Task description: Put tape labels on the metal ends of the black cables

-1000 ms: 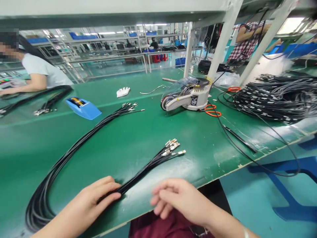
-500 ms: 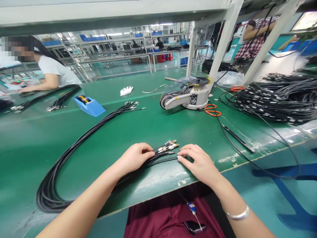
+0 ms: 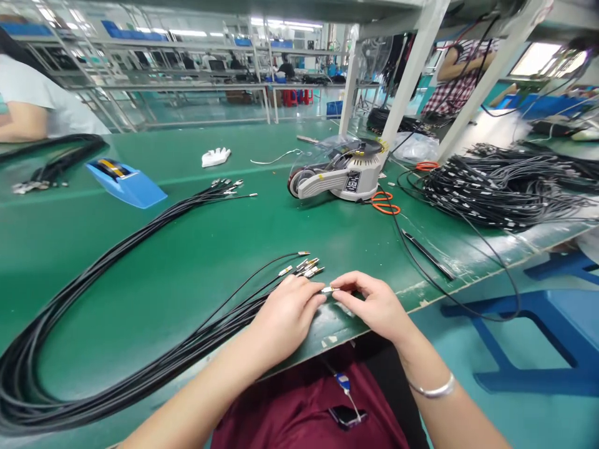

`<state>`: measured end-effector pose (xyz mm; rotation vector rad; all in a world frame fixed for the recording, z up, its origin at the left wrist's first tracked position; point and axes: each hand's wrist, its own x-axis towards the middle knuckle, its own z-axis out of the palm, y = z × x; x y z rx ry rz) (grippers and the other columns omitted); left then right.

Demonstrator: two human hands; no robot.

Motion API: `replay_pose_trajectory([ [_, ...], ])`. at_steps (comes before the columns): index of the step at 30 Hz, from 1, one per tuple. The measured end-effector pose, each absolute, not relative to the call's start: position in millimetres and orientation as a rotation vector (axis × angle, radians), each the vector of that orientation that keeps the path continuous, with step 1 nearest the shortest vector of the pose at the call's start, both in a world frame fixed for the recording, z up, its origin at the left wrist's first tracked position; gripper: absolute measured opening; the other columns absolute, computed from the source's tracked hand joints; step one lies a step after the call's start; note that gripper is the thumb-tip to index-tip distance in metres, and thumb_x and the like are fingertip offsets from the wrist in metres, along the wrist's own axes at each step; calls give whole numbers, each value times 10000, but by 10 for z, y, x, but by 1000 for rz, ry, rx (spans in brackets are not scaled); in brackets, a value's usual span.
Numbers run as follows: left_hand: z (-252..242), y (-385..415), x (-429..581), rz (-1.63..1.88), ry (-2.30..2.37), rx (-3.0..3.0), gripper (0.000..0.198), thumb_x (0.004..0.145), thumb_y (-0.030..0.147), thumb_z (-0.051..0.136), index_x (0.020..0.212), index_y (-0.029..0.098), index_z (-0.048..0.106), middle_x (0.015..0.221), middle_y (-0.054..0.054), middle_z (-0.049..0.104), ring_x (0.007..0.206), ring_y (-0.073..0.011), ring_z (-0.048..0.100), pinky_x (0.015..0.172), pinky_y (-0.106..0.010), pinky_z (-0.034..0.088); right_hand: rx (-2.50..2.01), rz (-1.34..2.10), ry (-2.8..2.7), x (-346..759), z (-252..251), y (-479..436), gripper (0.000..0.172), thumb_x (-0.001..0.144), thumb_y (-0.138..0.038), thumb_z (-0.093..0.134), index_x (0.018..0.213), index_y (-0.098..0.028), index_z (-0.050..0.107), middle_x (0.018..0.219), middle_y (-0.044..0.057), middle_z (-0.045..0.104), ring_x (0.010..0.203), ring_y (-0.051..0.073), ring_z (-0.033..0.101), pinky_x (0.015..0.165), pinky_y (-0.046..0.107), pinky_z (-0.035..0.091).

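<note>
A bundle of black cables [image 3: 135,240] curves in a wide loop over the green table, its far ends tipped with small metal connectors. My left hand [image 3: 291,312] is closed around one cable near its end, by the table's front edge. That cable's connector [image 3: 329,289] sticks out between my two hands. My right hand [image 3: 369,304] pinches the connector's tip between thumb and fingers. Just beyond my left hand lie several more connector ends [image 3: 309,268] of the bundle, and one cable end sits a little apart from them.
A blue tape dispenser [image 3: 126,182] and a white glove [image 3: 216,157] lie at the left. Behind my hands stands a round tape machine [image 3: 341,174], with orange-handled scissors [image 3: 386,203] beside it. A black pen-like tool [image 3: 428,254] and a big cable pile [image 3: 496,187] are at the right.
My left hand has moved right, close to my right hand, and now grips near a connector. Some cable ends have spread apart behind it. The whole view has shifted to the right.
</note>
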<state>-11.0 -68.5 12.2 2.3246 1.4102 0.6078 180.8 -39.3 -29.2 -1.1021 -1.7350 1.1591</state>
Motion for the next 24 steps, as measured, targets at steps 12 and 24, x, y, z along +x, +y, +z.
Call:
replay_pose_trajectory([
  [12,28,-705,-58,801,1314,2389,183,912,218,454,951,185,629,773,-29,606,756,-160,531,714,-306,443,-1243,1500,-1531,1869,-88,-476,221,759,-357,664,751,-143,614,667,-10,579,594,95,506,576,241,426],
  [24,-8,-760,5,774,1242,2693,215,926,211,415,887,142,615,742,-56,588,701,-161,494,659,-299,433,-1173,1563,-1486,1919,-63,-601,203,767,-343,649,723,-150,604,648,-12,567,618,113,516,621,271,427],
])
